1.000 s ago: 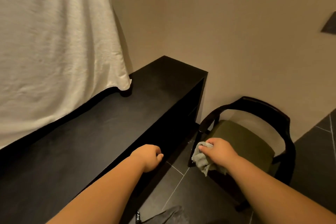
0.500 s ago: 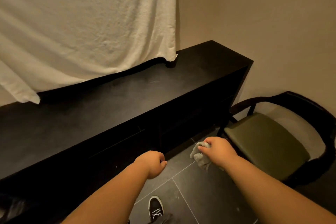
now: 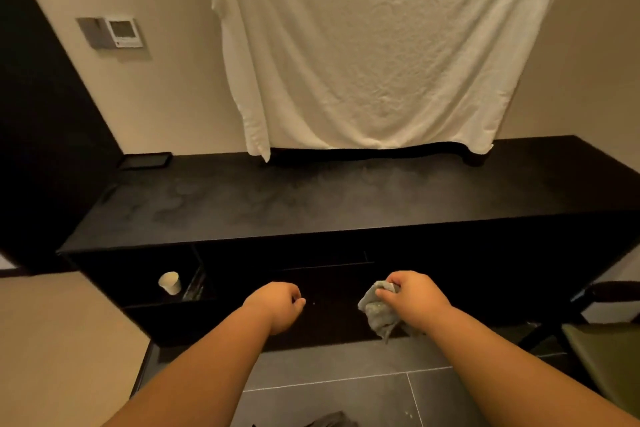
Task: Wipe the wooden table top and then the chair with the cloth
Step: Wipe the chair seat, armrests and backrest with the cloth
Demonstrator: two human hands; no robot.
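— Where's the cloth (image 3: 375, 314)?
— It's a crumpled grey rag, bunched in the right hand (image 3: 414, 298), with its loose end dangling below the fist.
— And the left hand (image 3: 277, 305)?
— Curled into a fist, holding nothing, apart from the right.
— The table top (image 3: 346, 198)?
— Long, flat, matte black with dull smudges, beyond both hands. The chair (image 3: 609, 360), with its olive padded seat, sits at the right edge.

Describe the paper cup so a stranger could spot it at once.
Find the long black table against the wall, under the hanging white sheet. Its open left-hand compartment holds the paper cup, tilted. It is the only pale thing in that dark shelf.
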